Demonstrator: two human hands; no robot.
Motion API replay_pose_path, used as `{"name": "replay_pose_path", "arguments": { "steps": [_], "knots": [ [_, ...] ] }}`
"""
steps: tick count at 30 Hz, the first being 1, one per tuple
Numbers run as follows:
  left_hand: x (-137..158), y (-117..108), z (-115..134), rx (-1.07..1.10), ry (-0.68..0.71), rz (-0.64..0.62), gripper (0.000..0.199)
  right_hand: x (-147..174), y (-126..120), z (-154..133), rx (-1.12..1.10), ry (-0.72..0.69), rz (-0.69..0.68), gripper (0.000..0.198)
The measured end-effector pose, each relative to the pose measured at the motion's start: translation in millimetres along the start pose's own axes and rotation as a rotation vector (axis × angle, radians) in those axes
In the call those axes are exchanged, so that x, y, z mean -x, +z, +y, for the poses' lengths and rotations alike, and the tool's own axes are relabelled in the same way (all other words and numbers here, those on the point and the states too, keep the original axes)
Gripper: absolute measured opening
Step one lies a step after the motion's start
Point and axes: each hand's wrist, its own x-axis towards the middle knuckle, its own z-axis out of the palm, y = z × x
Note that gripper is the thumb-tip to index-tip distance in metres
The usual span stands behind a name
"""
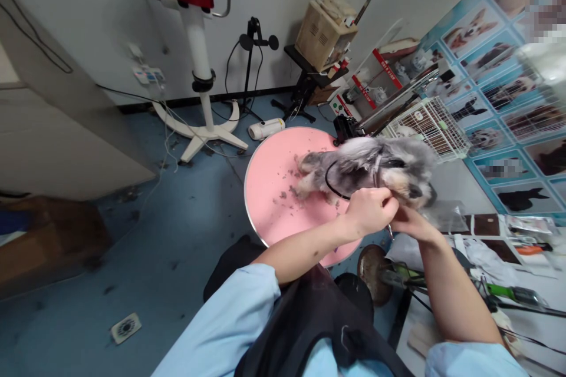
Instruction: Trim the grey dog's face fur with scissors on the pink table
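A grey and cream dog [354, 162] stands on a round pink table [274, 218], its head toward the right. A thin dark loop [328, 177] hangs at its side, and a pale strap [377, 171] circles its neck. At the dog's chin and throat my left hand [374, 210] is closed, its fingertips pressed together. My right hand [411, 222] meets it there with fingers bent, partly behind the left. A small shiny metal piece [391, 233] pokes out below, between the hands. What the fingers pinch is hidden.
Grey hair clippings [283, 194] lie scattered over the table. Beyond it are a standing dryer [203, 70], a white cylinder [266, 129] on the floor and a wire cage [431, 126]. A cluttered side table [460, 324] with a green-handled brush [517, 294] stands at right.
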Motion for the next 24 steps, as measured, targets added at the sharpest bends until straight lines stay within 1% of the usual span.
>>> {"name": "replay_pose_path", "arguments": {
  "steps": [4, 8, 13, 16, 22, 24],
  "knots": [
    [-0.3, 0.8, -1.0, 0.004, -0.001, 0.0, 0.028, 0.0, 2.7, -6.3, -0.092, 0.087, -0.02, 0.05],
    [-0.6, 1.1, -0.9, 0.009, 0.0, -0.007, 0.027, 0.7, 5.8, -9.4, -0.119, 0.049, -0.011, 0.049],
    [-0.6, 2.6, -1.3, 0.0, -0.001, -0.014, 0.027, 2.9, 7.8, -7.8, -0.072, 0.075, 0.021, 0.045],
    [-0.7, 3.7, -2.1, -0.001, 0.001, -0.02, 0.027, 2.0, 7.9, -2.1, -0.021, 0.068, 0.05, 0.045],
    [-1.8, 4.5, -1.6, -0.023, 0.002, -0.031, 0.028, -7.0, 8.5, 18.9, 0.1, 0.048, 0.191, 0.036],
    [-1.9, 4.0, -1.1, -0.021, 0.005, -0.031, 0.028, -8.9, 10.7, 26.8, 0.121, 0.043, 0.196, 0.036]
  ]
}}
